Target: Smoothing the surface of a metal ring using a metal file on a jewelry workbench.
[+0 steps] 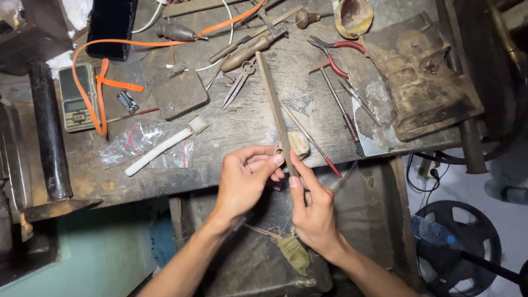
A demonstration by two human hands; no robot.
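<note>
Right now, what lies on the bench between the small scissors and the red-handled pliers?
In the head view, the long flat file runs between the small scissors and the red-handled pliers, slanting down to the right hand. Otherwise that stretch is bare wood.

Head view, steeply down, close.

A long, narrow metal file (273, 99), dull grey-brown and flat-sided, lies slanted across the worn wooden bench, its far end up near the tools at the back and its near end reaching over the bench's front edge. A small metal ring (279, 152), pale and thin, sits against the file's left side close to that near end. Below the bench edge the file's lower part is hidden, and a handle wrapped in frayed olive cloth (293, 253) shows further down, pointing toward the viewer
</note>
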